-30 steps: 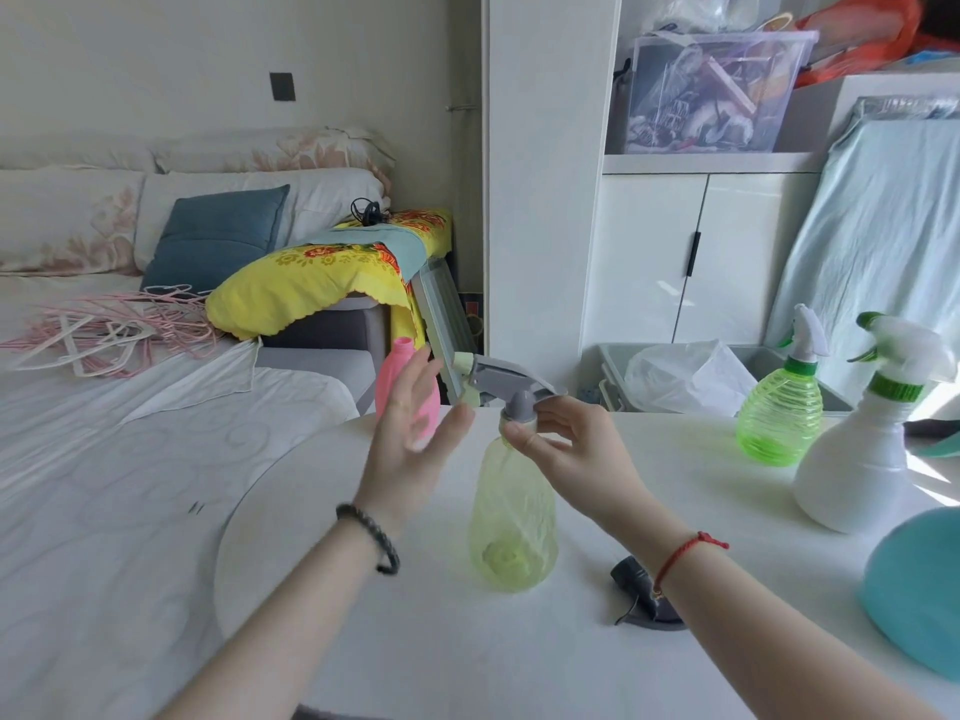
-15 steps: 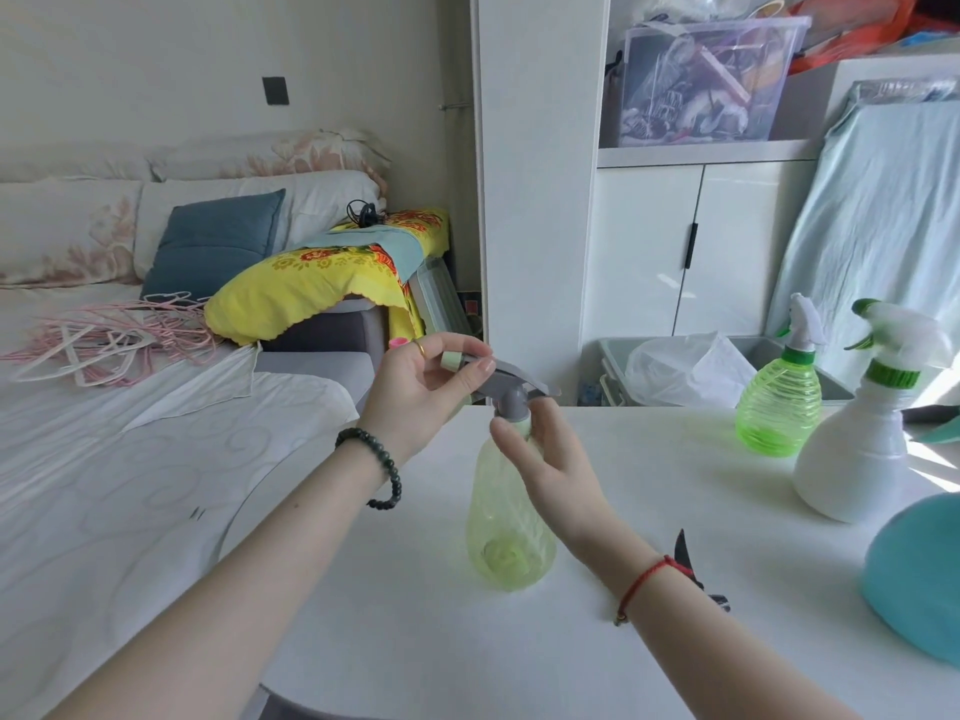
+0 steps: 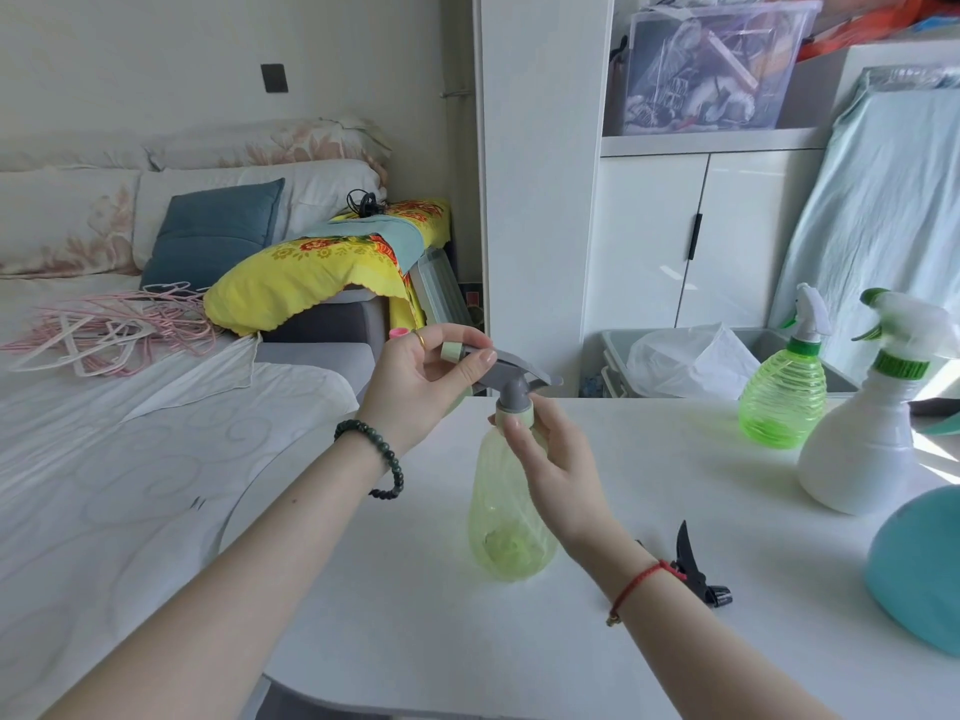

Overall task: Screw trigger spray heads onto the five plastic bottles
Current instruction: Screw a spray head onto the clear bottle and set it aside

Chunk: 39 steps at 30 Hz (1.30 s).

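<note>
A pale yellow-green translucent plastic bottle (image 3: 511, 511) is stood upright near the middle of the white worktop (image 3: 415, 615). A grey trigger spray head (image 3: 506, 376) is seated on its neck. The nozzle end is pinched by the fingers of the left hand (image 3: 421, 381). The collar is gripped by the fingers of the right hand (image 3: 556, 470). A black spray head (image 3: 696, 569) is laid near the right wrist, toward the near edge.

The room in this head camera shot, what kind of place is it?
Most likely a bedroom in a home, doubling as a workspace. A bed with pillows fills the left side, a white cabinet carries a storage box, and spray bottles stand on a white table.
</note>
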Available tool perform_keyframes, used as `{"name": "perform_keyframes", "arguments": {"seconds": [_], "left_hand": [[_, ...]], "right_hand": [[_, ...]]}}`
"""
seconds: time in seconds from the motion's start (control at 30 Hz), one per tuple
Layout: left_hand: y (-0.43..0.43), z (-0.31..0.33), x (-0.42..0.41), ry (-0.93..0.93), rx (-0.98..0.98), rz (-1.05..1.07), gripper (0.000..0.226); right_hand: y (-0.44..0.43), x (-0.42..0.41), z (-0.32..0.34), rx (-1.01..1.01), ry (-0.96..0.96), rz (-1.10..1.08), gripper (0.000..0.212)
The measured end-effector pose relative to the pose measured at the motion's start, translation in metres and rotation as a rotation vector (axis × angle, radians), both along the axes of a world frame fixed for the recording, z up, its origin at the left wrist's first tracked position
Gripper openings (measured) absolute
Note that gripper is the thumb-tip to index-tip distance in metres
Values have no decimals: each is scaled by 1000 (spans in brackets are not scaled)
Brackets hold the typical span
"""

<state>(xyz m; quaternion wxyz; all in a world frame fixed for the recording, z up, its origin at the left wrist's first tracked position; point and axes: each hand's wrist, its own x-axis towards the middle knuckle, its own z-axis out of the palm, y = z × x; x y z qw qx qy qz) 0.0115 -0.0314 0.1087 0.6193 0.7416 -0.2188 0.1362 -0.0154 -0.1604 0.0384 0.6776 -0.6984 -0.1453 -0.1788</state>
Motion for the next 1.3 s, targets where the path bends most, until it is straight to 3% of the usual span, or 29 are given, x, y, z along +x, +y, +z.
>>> {"name": "perform_keyframes", "arguments": {"seconds": [0.13, 0.23, 0.33, 0.4, 0.5, 0.6, 0.7, 0.77, 0.9, 1.03, 1.13, 1.23, 1.3], "left_hand": [[-2, 2, -2, -14, -1, -17, 13], [-1, 3, -3, -7, -9, -22, 14], [-1, 2, -4, 0, -19, -20, 15], [-1, 2, -5, -1, -19, -24, 14], [-2, 3, -6, 4, -24, -42, 14], [-1, 4, -7, 5, -24, -46, 14], [-1, 3, -6, 9, -33, -54, 13], [-2, 2, -5, 14, -37, -57, 14], [-2, 2, -4, 15, -34, -62, 14], [-2, 1, -5, 15, -46, -60, 14], [-3, 1, -5, 23, -47, -62, 13], [-3, 1, -5, 26, -40, -55, 14], [-3, 1, -6, 23, -37, -47, 13]], "right_hand": [[6, 3, 3, 65, 11, -165, 25], [5, 0, 0, 38, 35, -111, 32], [0, -2, 0, 12, 4, 34, 18], [0, 1, 1, 22, -10, 1, 10], [6, 2, 2, 81, 21, -152, 24], [6, 0, -3, 63, 40, -94, 30], [1, 0, -1, 46, 9, 44, 13], [2, 3, 0, 67, 8, -23, 6], [8, 2, -2, 93, 51, -143, 27], [1, -1, -1, 72, 47, 71, 18], [3, 1, 0, 78, 31, -11, 7], [8, 3, -2, 86, 67, -161, 25], [7, 0, -3, 47, 68, -121, 28]]}}
